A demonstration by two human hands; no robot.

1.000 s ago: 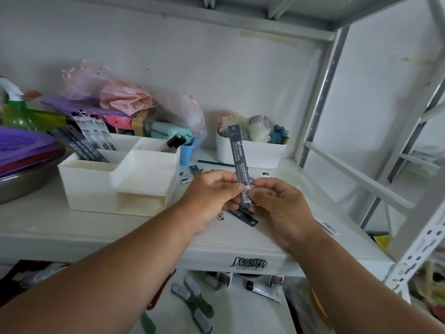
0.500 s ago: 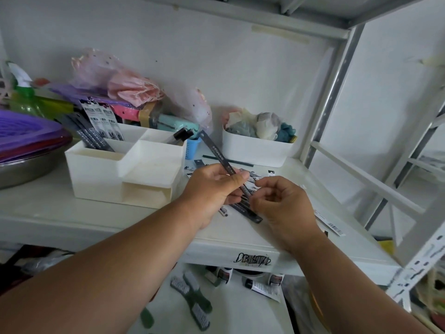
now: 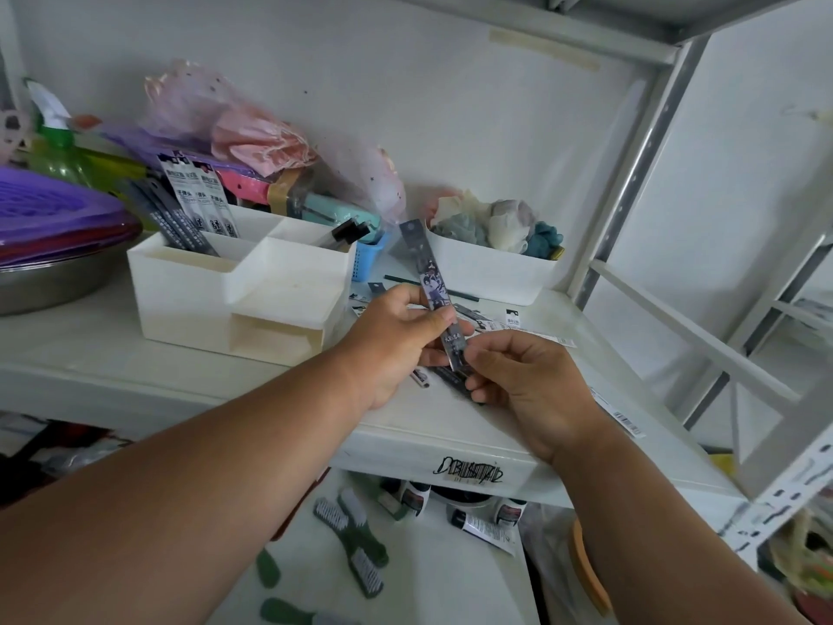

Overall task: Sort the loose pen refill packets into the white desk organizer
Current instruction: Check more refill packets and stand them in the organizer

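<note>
At the bottom of the frame, two bare forearms reach up toward the centre. The left hand [image 3: 396, 336] pinches a dark pen refill packet [image 3: 435, 293] between thumb and curled fingers at mid-length. The right hand [image 3: 523, 376] pinches the lower end of the same packet with curled fingertips. The packet stands nearly upright (its top leans slightly toward the upper left) above the front edge of the white shelf [image 3: 112, 354].

Beneath and just behind the hands, loose packets [image 3: 505, 322] lie flat on the shelf surface, centre right of the frame.

Left of centre, the white desk organizer [image 3: 189, 300] rests on the shelf. Its rear left compartment holds upright packets [image 3: 189, 209], some dark and some light. A further dark item protrudes from the rear right compartment; its type cannot be determined.

Behind the hands, at centre right, a white bin [image 3: 487, 272] holds soft, pale items. A metal bowl [image 3: 45, 281] sits at the far left edge.
</note>
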